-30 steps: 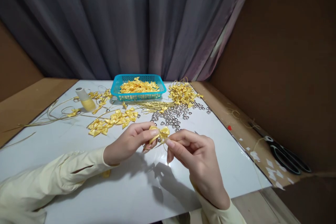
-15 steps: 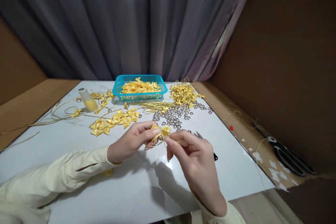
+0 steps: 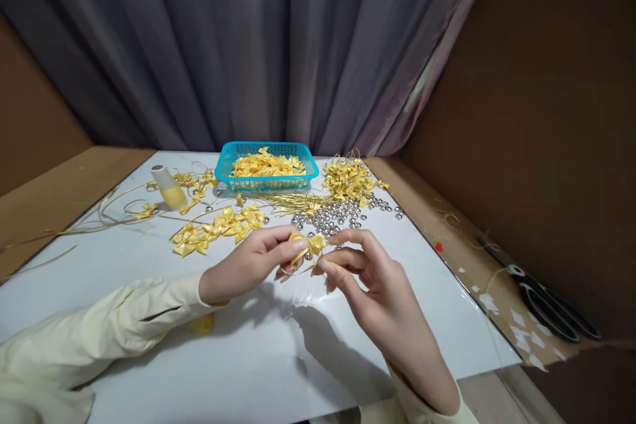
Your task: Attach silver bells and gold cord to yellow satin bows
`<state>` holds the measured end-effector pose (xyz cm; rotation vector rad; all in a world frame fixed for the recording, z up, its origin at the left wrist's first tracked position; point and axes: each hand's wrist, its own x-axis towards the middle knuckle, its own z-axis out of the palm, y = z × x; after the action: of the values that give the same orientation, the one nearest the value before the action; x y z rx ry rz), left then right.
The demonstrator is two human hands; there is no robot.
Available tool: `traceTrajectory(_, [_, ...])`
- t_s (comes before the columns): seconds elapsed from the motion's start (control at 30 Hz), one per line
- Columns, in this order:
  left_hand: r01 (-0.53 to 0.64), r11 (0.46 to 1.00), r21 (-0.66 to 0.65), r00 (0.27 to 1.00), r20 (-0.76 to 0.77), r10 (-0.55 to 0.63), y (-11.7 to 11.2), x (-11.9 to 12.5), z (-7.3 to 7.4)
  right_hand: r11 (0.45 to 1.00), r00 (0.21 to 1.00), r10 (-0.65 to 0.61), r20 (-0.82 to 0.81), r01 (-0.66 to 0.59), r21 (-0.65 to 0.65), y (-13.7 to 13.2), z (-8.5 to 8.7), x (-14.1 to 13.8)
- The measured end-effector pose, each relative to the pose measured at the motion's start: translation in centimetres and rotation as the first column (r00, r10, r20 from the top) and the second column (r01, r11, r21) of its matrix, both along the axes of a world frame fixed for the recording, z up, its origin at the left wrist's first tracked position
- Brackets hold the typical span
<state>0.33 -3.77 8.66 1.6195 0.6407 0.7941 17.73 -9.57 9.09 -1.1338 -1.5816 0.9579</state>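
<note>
Between thumb and fingers, my left hand pinches a yellow ribbon bow above the white table. A small silver bell-like bead sits at the bow, and a thin gold cord loops below it. Close by on the right, my right hand has its thumb and a finger pinched at the cord, with the index finger lifted and stretched out over the bow. Exactly what lies between those right fingertips is too small to see clearly.
A blue basket of yellow bows stands at the back. Around it lie a bow pile, silver beads, gold cords, loose bows and a glue-like bottle. Black scissors rest on cardboard at right.
My right hand has shifted slightly right, and its index finger has lifted and straightened away from the thumb. My left hand keeps hold of the bow in nearly the same place.
</note>
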Motion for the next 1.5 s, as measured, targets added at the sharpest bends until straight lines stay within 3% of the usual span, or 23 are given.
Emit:
traceTrajectory(0.2, [0.037, 0.999, -0.031, 0.998, 0.045, -0.036, 0.0, -0.2, -0.2, 0.999, 0.993, -0.034, -0.114, 0.031, -0.024, 0.0, -0.5, -0.5])
traceTrajectory(0.4, [0.065, 0.994, -0.087, 0.992, 0.117, -0.054, 0.0, -0.3, -0.7, 0.985, 0.992, -0.126, 0.026, 0.122, 0.124, -0.3, 0.0, -0.6])
traceTrajectory(0.6, [0.095, 0.981, -0.171, 0.983, 0.172, -0.066, -0.1, -0.1, -0.9, 0.974, 0.985, -0.162, 0.058, 0.150, 0.168, -0.4, 0.3, -0.8])
traceTrajectory(0.87, [0.140, 0.956, -0.257, 0.963, 0.261, -0.071, -0.2, 0.1, -0.9, 0.968, 0.982, -0.165, 0.088, 0.144, 0.208, -0.3, 0.3, -0.8])
traceTrajectory(1.5, [0.120, 0.939, -0.321, 0.963, 0.267, -0.032, -0.3, 0.4, -0.9, 0.955, 0.982, -0.156, 0.107, 0.122, 0.270, -0.3, 0.3, -0.7])
